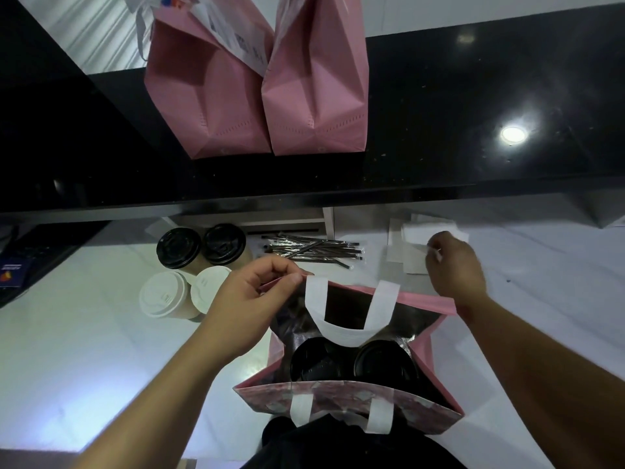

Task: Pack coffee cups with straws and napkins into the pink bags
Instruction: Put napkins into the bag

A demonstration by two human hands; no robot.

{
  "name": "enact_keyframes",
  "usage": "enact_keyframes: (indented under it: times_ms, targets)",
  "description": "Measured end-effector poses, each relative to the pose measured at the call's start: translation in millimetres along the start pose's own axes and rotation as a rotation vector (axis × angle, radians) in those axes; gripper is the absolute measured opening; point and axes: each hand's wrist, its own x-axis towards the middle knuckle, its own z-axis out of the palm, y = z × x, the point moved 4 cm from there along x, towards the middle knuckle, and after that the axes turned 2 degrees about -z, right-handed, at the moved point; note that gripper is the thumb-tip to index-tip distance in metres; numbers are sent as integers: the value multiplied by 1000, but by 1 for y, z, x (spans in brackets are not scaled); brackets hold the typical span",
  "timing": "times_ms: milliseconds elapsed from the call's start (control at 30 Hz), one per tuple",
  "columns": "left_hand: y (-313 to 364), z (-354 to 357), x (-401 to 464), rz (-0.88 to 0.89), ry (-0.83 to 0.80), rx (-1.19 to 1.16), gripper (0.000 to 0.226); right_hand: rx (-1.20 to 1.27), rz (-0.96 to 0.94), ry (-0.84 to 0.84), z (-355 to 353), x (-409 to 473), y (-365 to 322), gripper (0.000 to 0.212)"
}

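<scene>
I hold the open pink bag [345,397] and reach for a napkin.

My left hand [250,306] pinches the bag's far rim at its left corner. My right hand [453,262], past the bag's right corner, pinches a white napkin [419,231] from the loose pile. 2 cups with black lids [355,363] sit inside the bag. Left of the bag stand 2 black-lid cups [199,245] and 2 white-lid cups [182,294]. Wrapped straws [311,250] lie just behind the bag. 2 more pink bags [260,86] stand on the black counter [473,113] far behind it.
</scene>
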Motion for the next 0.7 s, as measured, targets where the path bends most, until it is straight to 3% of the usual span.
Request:
enact_keyframes:
  times_ms: [133,300,567,700]
  targets:
    - [3,2,-1,-9,-4,-45,20,-244,-134,-222,18,-3,-6,22]
    - [6,4,-1,-5,1,-69,11,-269,-102,-229,22,-2,-8,41]
    - [8,3,-1,-2,6,-90,19,-248,-105,-177,21,-2,-9,16]
    - [8,3,0,-13,9,-91,20,-242,-149,-184,20,0,-7,15]
